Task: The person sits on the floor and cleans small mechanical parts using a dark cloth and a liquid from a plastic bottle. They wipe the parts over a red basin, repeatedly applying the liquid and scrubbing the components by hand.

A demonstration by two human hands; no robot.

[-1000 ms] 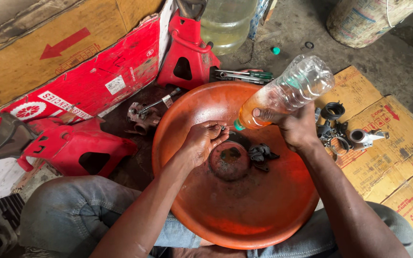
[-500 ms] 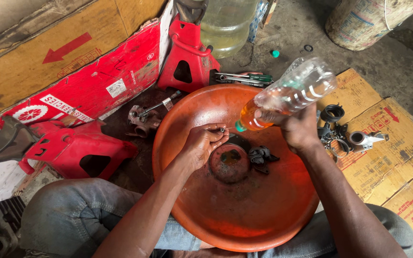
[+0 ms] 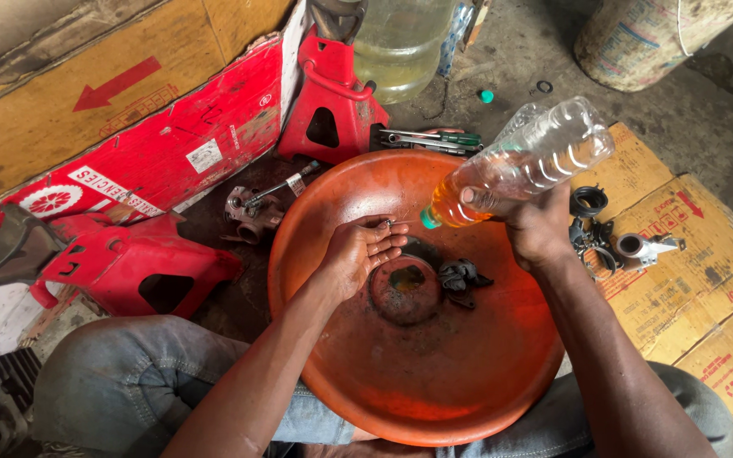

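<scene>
A large orange basin [image 3: 434, 382] rests on my lap. Over its far half, my left hand [image 3: 358, 253] pinches a small metal part [image 3: 389, 224] between thumb and fingertips. My right hand [image 3: 536, 225] grips a clear plastic bottle [image 3: 523, 163] tipped neck-down, with orange liquid pooled at its green-ringed mouth, which sits just right of the small part. A dark rubbery piece [image 3: 461, 276] lies in the basin beside the raised centre.
A red jack stand [image 3: 332, 93] and a clear jug [image 3: 400, 38] stand behind the basin, with tools [image 3: 430, 137] beside them. Metal and rubber parts [image 3: 608, 229] lie on cardboard at right. Red plastic panels [image 3: 129, 259] and a metal fitting [image 3: 252, 208] sit at left.
My right hand has lifted the bottle's base higher and shifted it slightly right. My left hand's fingers have loosened a little around the small part.
</scene>
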